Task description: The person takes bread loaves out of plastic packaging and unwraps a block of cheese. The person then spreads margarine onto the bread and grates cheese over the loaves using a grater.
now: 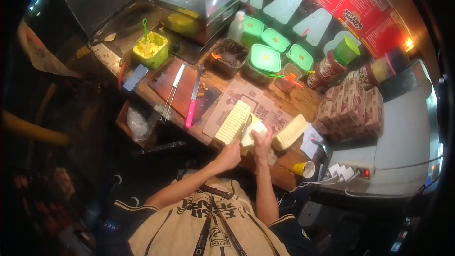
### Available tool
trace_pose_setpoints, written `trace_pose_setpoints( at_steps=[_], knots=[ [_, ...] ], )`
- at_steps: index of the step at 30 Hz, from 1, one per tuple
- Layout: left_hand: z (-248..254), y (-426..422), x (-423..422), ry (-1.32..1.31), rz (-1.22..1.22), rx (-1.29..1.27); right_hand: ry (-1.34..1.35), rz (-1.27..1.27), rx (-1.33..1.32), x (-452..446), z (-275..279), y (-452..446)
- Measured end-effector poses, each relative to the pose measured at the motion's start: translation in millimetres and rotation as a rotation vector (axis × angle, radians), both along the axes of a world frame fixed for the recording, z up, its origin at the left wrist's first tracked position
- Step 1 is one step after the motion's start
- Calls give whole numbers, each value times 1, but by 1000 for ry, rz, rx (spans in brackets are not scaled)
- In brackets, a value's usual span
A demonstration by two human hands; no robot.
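My left hand [228, 156] is closed at the near end of a ridged, pale yellow loaf [233, 122]. What its fingers grip is mostly hidden; a thin blade-like strip shows just beyond them. Beside it, my right hand [261, 143] holds a pale piece [254, 129], with the thumb on its upper face. Both hands are close together over the printed brown cardboard [227, 97]. A second pale yellow loaf [291, 132] lies to the right of my right hand.
A pink-handled knife [192, 108] and tongs [173, 90] lie on a cutting board [163, 85]. Behind are a green tub [152, 56], a dark tub [229, 58] and green-lidded containers [265, 58]. Stacked boxes [348, 109], a yellow cup [304, 169] and cables are at right.
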State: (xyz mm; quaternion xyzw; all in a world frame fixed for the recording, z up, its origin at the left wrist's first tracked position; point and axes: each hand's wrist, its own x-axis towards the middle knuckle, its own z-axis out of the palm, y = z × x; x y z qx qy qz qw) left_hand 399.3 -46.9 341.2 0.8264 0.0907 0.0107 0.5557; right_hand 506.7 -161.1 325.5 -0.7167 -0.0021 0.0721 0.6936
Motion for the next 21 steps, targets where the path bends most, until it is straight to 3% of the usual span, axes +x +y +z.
trace_pose_setpoints(
  at_steps=[4,9,12,13,16,17,20,21],
  knots=[
    [10,-4,-4,97,-62,3,113,-163,55,28,-7,6],
    [-7,-8,4,-30,57,22,37,98,9,2,-8,-3],
    [0,-9,-1,-8,43,-3,90,-23,83,20,2,6],
    [5,-10,-3,-6,29,-9,88,-112,41,35,-21,4],
    [-11,-14,0,-59,76,2,74,26,113,23,-11,2],
    [-1,-12,2,-15,88,8,117,100,27,6,22,6],
    [-5,-11,0,-4,56,-36,89,150,51,9,-2,-3],
    [-6,-14,-2,0,53,-49,139,78,171,16,-9,0]
  ],
)
